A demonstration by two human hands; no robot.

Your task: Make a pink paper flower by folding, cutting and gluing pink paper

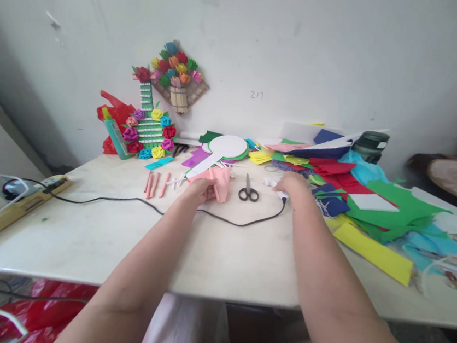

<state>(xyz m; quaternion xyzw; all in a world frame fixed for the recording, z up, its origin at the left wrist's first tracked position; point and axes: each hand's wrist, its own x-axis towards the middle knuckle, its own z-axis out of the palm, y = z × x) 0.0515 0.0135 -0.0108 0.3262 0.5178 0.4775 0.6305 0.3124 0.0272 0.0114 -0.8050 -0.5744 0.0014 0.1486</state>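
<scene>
My left hand (205, 190) is closed on a folded piece of pink craft paper (222, 184), just above the table. On the right, my right hand (293, 184) is closed round a white glue gun (282, 195) that has a black cord; the palm covers part of it. Between the two hands lie black-handled scissors (248, 192), touched by neither. Several rolled pink paper strips (154, 185) rest left of my left hand, beside small white sticks (175, 181). Behind the pink paper is a white, green-edged banjo-shaped cutout (227, 147).
A black cord (243, 225) crosses the table toward a power strip (13, 207) at the left. Coloured sheets (389, 209) are heaped at the right near a dark bottle (370, 146). A flower-trimmed guitar (150, 129) and a glue bottle (116, 134) stand at the back left.
</scene>
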